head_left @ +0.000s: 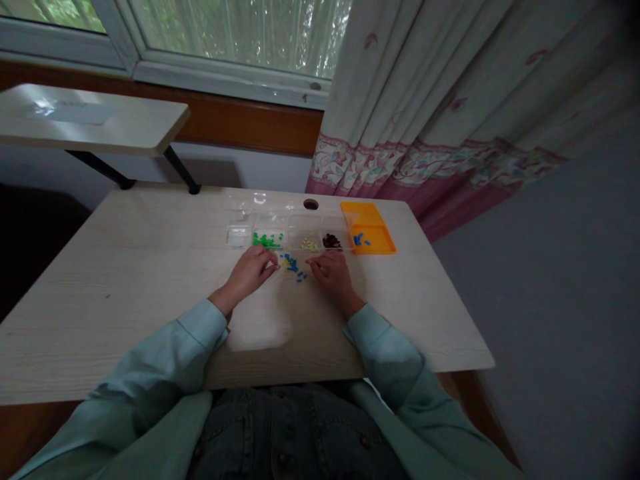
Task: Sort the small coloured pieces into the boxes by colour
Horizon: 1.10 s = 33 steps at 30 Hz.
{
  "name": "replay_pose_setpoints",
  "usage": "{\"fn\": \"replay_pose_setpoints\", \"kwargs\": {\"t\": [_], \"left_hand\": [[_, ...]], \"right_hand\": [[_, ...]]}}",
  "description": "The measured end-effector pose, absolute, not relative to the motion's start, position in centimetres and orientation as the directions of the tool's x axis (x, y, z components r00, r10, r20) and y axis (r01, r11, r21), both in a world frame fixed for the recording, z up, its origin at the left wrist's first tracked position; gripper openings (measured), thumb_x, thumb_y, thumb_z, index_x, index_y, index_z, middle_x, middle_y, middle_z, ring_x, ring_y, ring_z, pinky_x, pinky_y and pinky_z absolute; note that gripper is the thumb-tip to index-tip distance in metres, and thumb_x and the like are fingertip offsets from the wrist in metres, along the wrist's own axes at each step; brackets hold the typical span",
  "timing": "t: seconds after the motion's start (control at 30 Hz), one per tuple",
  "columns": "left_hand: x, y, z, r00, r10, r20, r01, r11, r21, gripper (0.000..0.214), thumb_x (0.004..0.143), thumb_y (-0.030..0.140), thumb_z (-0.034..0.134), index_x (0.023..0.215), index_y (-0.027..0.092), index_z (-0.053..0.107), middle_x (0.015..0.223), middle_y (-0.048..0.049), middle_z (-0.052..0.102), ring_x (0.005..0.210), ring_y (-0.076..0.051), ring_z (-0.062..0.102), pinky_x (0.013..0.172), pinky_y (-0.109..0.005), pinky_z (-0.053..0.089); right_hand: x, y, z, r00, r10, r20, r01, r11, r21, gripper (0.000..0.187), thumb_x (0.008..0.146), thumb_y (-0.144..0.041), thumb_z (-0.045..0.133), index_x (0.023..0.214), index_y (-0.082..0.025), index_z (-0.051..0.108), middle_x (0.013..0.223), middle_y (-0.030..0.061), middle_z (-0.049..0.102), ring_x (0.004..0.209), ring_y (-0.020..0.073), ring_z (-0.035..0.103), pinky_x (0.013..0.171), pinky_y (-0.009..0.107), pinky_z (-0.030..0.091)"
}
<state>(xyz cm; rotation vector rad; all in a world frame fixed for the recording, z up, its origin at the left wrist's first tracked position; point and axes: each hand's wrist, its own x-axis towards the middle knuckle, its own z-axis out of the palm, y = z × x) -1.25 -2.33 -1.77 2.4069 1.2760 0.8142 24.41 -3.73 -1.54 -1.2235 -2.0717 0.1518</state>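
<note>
Between my two hands, a loose pile of small blue pieces point(291, 263) mixed with a few yellow ones lies on the table. My left hand point(253, 275) is at the left side of the pile, its thumb and fingertips pinched together. On the right side, my right hand point(333, 275) also has its fingertips closed in a pinch. Anything between the fingers of either hand is too small to make out. Just beyond stands a clear divided box point(240, 235), with green pieces point(267, 240), pale yellow pieces point(309, 245) and dark brown pieces point(331, 241) in separate compartments.
An open orange box point(383, 240) with several blue pieces point(359, 239) stands to the right of the clear box. The pale wooden table point(165, 280) has a round hole point(311, 204) near its back edge. A raised shelf point(95, 123) is at the left; a curtain point(400, 100) hangs behind.
</note>
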Motion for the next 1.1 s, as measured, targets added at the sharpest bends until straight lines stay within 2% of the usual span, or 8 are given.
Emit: {"fn": "replay_pose_setpoints", "kwargs": {"t": [0.23, 0.33, 0.43, 0.57, 0.73, 0.97, 1.1], "left_hand": [[-1.4, -2.4, -1.9, 0.436, 0.813, 0.386, 0.633, -0.582, 0.511, 0.012, 0.092, 0.027, 0.059, 0.087, 0.017, 0.065, 0.083, -0.0048, 0.055, 0.084, -0.020, 0.054, 0.078, -0.036, 0.047], [-0.9, -2.6, -1.7, 0.374, 0.831, 0.411, 0.570, -0.555, 0.605, 0.014, 0.092, 0.029, 0.060, 0.086, 0.017, 0.064, 0.080, -0.0039, 0.055, 0.079, -0.018, 0.053, 0.071, -0.031, 0.046], [0.0, -3.0, -1.8, 0.266, 0.867, 0.422, 0.459, -0.499, 0.735, 0.020, 0.092, 0.033, 0.061, 0.081, 0.017, 0.064, 0.077, -0.0025, 0.053, 0.072, -0.015, 0.050, 0.063, -0.026, 0.041], [0.7, -3.4, -1.8, 0.217, 0.891, 0.398, 0.350, -0.452, 0.821, 0.029, 0.090, 0.041, 0.062, 0.074, 0.017, 0.062, 0.072, -0.0011, 0.052, 0.069, -0.014, 0.049, 0.061, -0.025, 0.039], [0.6, -3.3, -1.9, 0.182, 0.899, 0.399, 0.301, -0.437, 0.848, 0.035, 0.088, 0.046, 0.064, 0.069, 0.017, 0.061, 0.067, 0.0003, 0.050, 0.065, -0.013, 0.046, 0.060, -0.024, 0.036], [0.8, -3.4, -2.0, 0.227, 0.907, 0.354, 0.295, -0.411, 0.863, 0.038, 0.088, 0.050, 0.063, 0.069, 0.017, 0.062, 0.065, 0.0008, 0.049, 0.063, -0.013, 0.045, 0.058, -0.024, 0.035], [0.7, -3.4, -2.0, 0.253, 0.897, 0.362, 0.300, -0.428, 0.853, 0.037, 0.089, 0.049, 0.061, 0.070, 0.017, 0.064, 0.066, -0.0002, 0.052, 0.064, -0.014, 0.047, 0.059, -0.025, 0.036]], "right_hand": [[24.2, -3.8, -1.6, -0.315, 0.799, 0.512, 0.698, 0.561, -0.445, 0.027, 0.095, -0.032, 0.053, 0.086, -0.020, 0.076, 0.074, 0.0044, 0.070, 0.075, 0.0181, 0.058, 0.078, 0.035, 0.042], [23.1, -4.3, -1.6, -0.320, 0.780, 0.538, 0.694, 0.579, -0.427, 0.025, 0.095, -0.032, 0.055, 0.090, -0.021, 0.076, 0.076, 0.0043, 0.069, 0.077, 0.0181, 0.058, 0.080, 0.035, 0.041], [21.6, -5.0, -1.6, -0.362, 0.743, 0.563, 0.701, 0.615, -0.361, 0.022, 0.094, -0.033, 0.057, 0.105, -0.025, 0.074, 0.082, 0.0036, 0.070, 0.086, 0.0189, 0.058, 0.085, 0.036, 0.040], [20.3, -5.5, -1.7, -0.357, 0.712, 0.605, 0.709, 0.628, -0.321, 0.024, 0.093, -0.034, 0.059, 0.113, -0.027, 0.071, 0.086, 0.0029, 0.070, 0.091, 0.0194, 0.057, 0.088, 0.036, 0.039], [20.2, -5.6, -1.7, -0.358, 0.691, 0.628, 0.693, 0.647, -0.317, 0.025, 0.094, -0.031, 0.059, 0.117, -0.029, 0.070, 0.086, 0.0019, 0.069, 0.090, 0.0185, 0.056, 0.088, 0.035, 0.039], [20.1, -5.7, -2.0, -0.331, 0.687, 0.647, 0.703, 0.637, -0.318, 0.018, 0.092, -0.033, 0.062, 0.105, -0.028, 0.074, 0.084, 0.0013, 0.071, 0.088, 0.0176, 0.057, 0.087, 0.035, 0.039], [20.3, -5.7, -1.9, -0.343, 0.710, 0.615, 0.706, 0.626, -0.329, 0.019, 0.093, -0.032, 0.062, 0.107, -0.030, 0.074, 0.083, 0.0013, 0.071, 0.087, 0.0175, 0.057, 0.088, 0.036, 0.038]]}}
